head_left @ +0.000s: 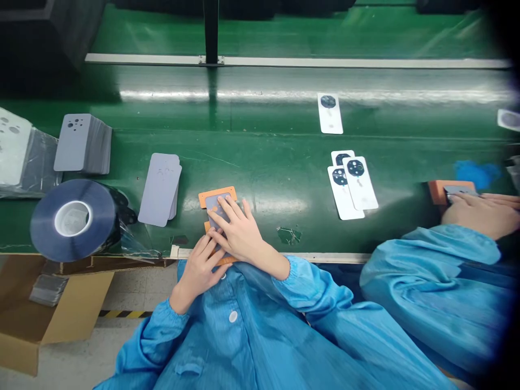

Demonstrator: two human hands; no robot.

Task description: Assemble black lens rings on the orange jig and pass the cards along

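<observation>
A grey phone back panel with camera holes lies in an orange fixture at the front edge of the bench. My right hand lies on the panel, its fingers stretched out and spread. Below it, my left hand rests over the lower end of the panel and fixture, fingers extended and thumb apart, its fingertips next to my right hand. Both hands hide much of the panel. To the left sits a small stack of grey panels.
Farther left are a large film roll, a taller stack of grey panels and wrapped white panels. White panels with black camera discs lie right. A co-worker's hand works at another orange fixture. Below stands an open carton.
</observation>
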